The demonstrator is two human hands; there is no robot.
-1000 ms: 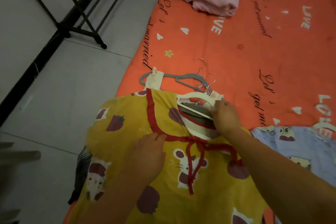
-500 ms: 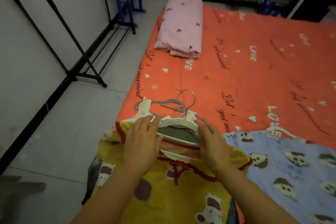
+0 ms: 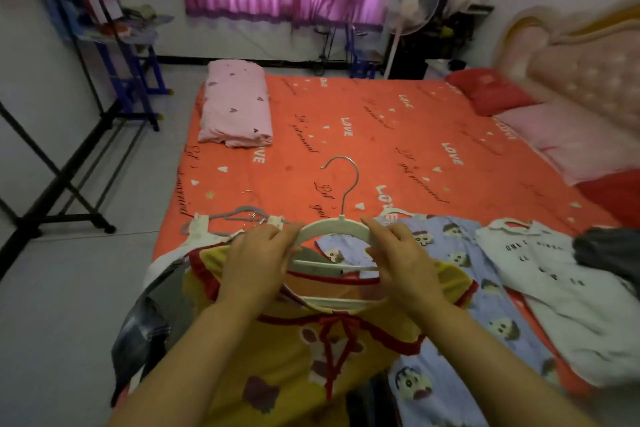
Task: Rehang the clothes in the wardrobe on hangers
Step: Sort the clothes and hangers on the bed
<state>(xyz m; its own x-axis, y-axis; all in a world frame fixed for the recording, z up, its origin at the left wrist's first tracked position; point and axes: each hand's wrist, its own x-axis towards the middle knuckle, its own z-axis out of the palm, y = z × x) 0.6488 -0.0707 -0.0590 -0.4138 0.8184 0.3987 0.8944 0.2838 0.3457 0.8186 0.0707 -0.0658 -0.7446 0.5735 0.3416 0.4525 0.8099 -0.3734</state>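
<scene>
Now both hands (image 3: 258, 262) (image 3: 403, 260) grip curved white hanger (image 3: 337, 227) inside yellow garment (image 3: 277, 357)

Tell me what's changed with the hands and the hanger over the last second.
The left hand left the yellow top and took the white hanger's left end; the right hand holds the other end. Both lifted it, hook up. The top stays on it; the spare hangers stay on the bed.

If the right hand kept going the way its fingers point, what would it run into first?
The right hand points up and left along the white hanger. It would probably meet the hanger's hook stem, then the left hand gripping the other shoulder. Depth is unclear.
</scene>
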